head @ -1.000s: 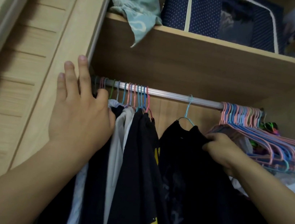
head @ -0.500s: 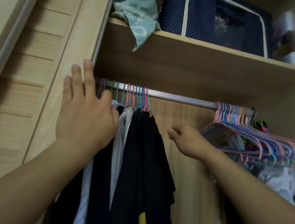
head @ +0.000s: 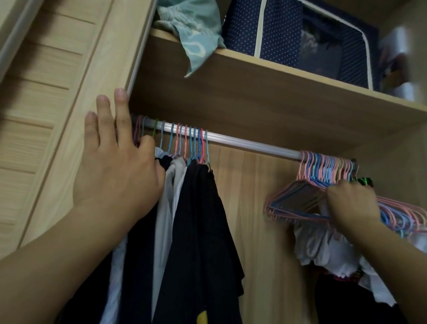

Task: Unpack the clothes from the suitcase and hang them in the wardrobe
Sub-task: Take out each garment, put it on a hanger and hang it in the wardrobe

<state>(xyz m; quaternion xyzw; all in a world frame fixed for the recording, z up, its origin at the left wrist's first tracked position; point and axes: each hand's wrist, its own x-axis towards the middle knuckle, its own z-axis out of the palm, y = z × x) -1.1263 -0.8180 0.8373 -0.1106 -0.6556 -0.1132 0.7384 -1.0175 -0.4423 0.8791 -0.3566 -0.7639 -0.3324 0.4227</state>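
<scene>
One wardrobe (head: 269, 106), door open; dark and white clothes (head: 195, 241) hang bunched at the left end of the rail (head: 250, 144). Storage box (head: 302, 31) on the shelf above. Left hand (head: 116, 164), fingers straight, presses the clothes leftward. Right hand (head: 351, 206), fingers curled, grips the bunch of empty hangers (head: 300, 201) at the rail's right end.
</scene>
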